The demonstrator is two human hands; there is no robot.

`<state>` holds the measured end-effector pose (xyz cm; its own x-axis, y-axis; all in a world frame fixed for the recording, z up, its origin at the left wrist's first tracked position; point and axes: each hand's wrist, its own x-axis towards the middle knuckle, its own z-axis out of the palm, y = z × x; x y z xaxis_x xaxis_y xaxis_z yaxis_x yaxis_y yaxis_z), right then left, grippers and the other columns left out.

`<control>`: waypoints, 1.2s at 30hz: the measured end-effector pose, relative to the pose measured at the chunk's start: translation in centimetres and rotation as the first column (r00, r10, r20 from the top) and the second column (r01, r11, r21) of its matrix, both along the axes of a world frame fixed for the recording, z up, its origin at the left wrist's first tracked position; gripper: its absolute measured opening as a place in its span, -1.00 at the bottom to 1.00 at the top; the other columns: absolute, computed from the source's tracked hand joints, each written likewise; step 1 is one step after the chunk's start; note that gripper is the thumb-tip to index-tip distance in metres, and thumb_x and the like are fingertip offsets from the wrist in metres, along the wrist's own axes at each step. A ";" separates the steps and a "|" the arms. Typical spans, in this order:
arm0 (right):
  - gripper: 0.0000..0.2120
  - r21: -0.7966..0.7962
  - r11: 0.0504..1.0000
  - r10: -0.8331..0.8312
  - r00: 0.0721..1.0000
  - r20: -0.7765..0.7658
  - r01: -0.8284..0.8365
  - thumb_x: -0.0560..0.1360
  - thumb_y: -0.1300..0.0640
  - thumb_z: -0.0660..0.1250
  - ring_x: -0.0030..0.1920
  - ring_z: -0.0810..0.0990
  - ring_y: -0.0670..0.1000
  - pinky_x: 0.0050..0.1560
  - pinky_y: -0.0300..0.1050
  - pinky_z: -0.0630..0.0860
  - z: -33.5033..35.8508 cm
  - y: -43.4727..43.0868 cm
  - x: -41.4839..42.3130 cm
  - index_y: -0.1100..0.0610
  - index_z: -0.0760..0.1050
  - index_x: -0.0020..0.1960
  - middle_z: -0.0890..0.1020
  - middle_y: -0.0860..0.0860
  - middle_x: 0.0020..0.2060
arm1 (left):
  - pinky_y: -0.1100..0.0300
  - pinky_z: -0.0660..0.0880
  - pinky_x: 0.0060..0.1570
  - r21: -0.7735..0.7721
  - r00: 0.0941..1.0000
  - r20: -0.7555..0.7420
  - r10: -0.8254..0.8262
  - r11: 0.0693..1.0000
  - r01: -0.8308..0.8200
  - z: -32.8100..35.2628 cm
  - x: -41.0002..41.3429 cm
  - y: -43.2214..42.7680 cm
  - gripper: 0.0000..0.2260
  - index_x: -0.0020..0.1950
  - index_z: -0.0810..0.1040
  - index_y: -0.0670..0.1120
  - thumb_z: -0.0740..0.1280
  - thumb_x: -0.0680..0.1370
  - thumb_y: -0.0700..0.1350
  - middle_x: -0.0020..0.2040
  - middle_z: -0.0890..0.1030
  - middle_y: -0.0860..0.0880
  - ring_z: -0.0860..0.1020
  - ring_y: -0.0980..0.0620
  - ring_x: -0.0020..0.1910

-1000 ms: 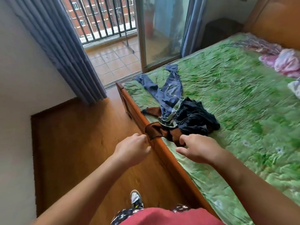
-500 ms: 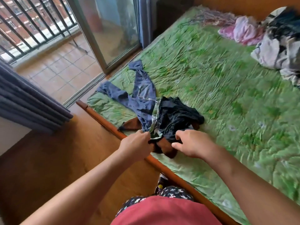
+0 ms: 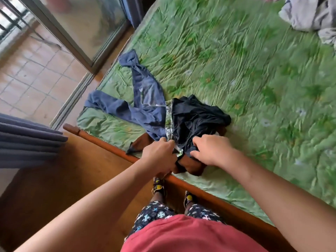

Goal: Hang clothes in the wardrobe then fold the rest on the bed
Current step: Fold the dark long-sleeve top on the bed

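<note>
Left hand sits at the near edge of the bed, its fingers curled tight on the blue trousers at their green patterned waistband; right hand is just beside it, fingers bent down into the black garment and thumb tucked under its hem, gripping the cloth. Both garments lie bunched together on the crumpled green sheet, the trouser legs spread away toward the glass door; a brown garment lies under them, touching the wooden bed rail; a grey heap of clothes lies well apart at the far corner; a grey curtain hangs at the left.
</note>
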<state>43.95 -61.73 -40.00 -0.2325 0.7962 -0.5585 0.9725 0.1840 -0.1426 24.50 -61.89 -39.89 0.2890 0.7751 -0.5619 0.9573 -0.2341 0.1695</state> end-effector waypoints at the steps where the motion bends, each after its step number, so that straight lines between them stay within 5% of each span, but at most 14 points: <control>1: -0.64 -0.007 1.000 -0.023 1.000 0.000 0.023 0.57 -0.29 0.18 0.16 0.59 0.18 -0.14 0.00 0.34 -0.4 0.1 -0.3 -0.07 0.41 0.20 0.58 0.01 0.14 | 0.04 0.41 -0.21 -0.021 1.000 -0.004 -0.026 0.999 0.026 -0.6 0.1 0.8 -0.73 0.20 0.44 -0.01 0.22 0.59 0.11 0.08 0.45 -0.05 0.55 -0.15 0.04; 8: -0.65 -0.107 0.979 -0.172 0.984 0.050 0.176 0.61 -0.18 0.20 0.29 0.47 0.22 0.07 0.10 0.45 -5.6 0.7 -1.9 0.00 0.39 0.29 0.49 0.09 0.21 | 0.02 0.39 -0.20 -0.131 0.974 -0.022 -0.227 0.966 0.222 -5.4 0.7 5.5 -0.75 0.26 0.42 -0.04 0.23 0.60 -0.01 0.18 0.43 -0.09 0.54 -0.17 0.11; 17: -0.57 -0.240 0.953 -0.148 0.976 0.160 0.184 0.58 -0.09 0.24 0.41 0.27 0.22 0.30 0.20 0.31 -16.3 1.7 -1.5 -0.15 0.35 0.45 0.33 0.11 0.36 | -0.12 0.51 0.14 -0.251 0.862 -0.071 -0.502 0.845 0.472 -16.0 2.8 9.4 -0.64 0.40 0.46 0.06 0.25 0.60 -0.04 0.34 0.34 -0.08 0.34 -0.15 0.36; 22: -0.17 -0.242 0.947 -0.176 0.971 0.163 0.212 0.60 -0.05 0.24 0.41 0.31 0.27 0.30 0.20 0.31 -21.4 1.8 -0.5 -0.25 -0.30 0.60 0.33 0.23 0.43 | -0.23 0.31 0.38 -0.367 0.761 -0.078 -0.645 0.728 0.579 -20.9 3.3 9.9 -0.63 0.42 0.43 0.27 0.21 0.63 0.01 0.53 0.16 -0.08 0.13 -0.17 0.52; 24: -0.10 -0.219 0.946 -0.203 0.964 0.173 0.239 0.59 -0.03 0.26 0.38 0.35 0.26 0.26 0.18 0.33 -22.6 2.2 -0.4 -0.24 -0.39 0.58 0.36 0.24 0.41 | -0.26 0.27 0.39 -0.370 0.729 -0.102 -0.676 0.707 0.603 -22.2 3.3 9.4 -0.63 0.45 0.41 0.24 0.18 0.64 0.02 0.52 0.18 -0.07 0.13 -0.16 0.52; 27: -0.36 -0.184 0.942 -0.245 0.949 0.197 0.281 0.57 0.05 0.23 0.36 0.36 0.21 0.23 0.16 0.36 -23.2 3.0 0.0 -0.10 0.08 0.59 0.43 0.14 0.36 | -0.09 0.33 0.31 -0.262 0.695 -0.181 -0.696 0.715 0.648 -23.3 3.0 9.2 -0.68 0.41 0.46 0.07 0.20 0.66 0.02 0.36 0.38 -0.01 0.27 -0.08 0.40; 30: -0.74 0.025 0.945 -0.326 0.941 0.087 0.325 0.60 0.00 0.22 0.26 0.47 0.17 0.13 0.10 0.40 -22.6 3.4 0.8 0.02 0.45 0.26 0.62 0.05 0.16 | -0.01 0.33 0.22 -0.169 0.745 -0.153 -0.649 0.760 0.627 -23.0 2.9 9.9 -0.76 0.28 0.56 0.00 0.25 0.64 -0.03 0.22 0.48 0.01 0.38 -0.06 0.28; 33: -0.68 0.130 0.826 -0.523 0.832 -0.184 0.548 0.59 -0.19 0.28 -0.11 0.58 0.17 -0.19 -0.01 0.42 -20.2 3.9 2.1 0.07 0.50 -0.09 0.58 0.02 -0.28 | 0.04 0.43 0.13 -0.073 0.906 0.044 -0.420 0.903 0.423 -21.1 2.8 11.2 -0.81 0.11 0.64 -0.08 0.30 0.60 -0.05 0.10 0.57 -0.03 0.49 -0.08 0.17; 36: -0.74 0.044 0.604 -0.712 0.563 -0.420 0.796 0.49 0.04 0.44 -0.34 0.46 0.08 -0.30 -0.02 0.39 -16.7 5.3 4.0 0.07 0.38 -0.23 0.44 -0.07 -0.41 | 0.12 0.43 -0.12 -0.043 0.961 0.250 -0.117 0.990 0.132 -17.7 2.4 12.9 -0.90 -0.06 0.61 -0.09 0.42 0.51 -0.07 -0.08 0.59 -0.02 0.56 -0.08 -0.03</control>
<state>47.93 -56.40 -56.66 0.3785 0.8469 -0.3735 0.6624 -0.5297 -0.5298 26.88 -49.02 -57.58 0.5163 0.6920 -0.5045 0.8481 -0.3316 0.4132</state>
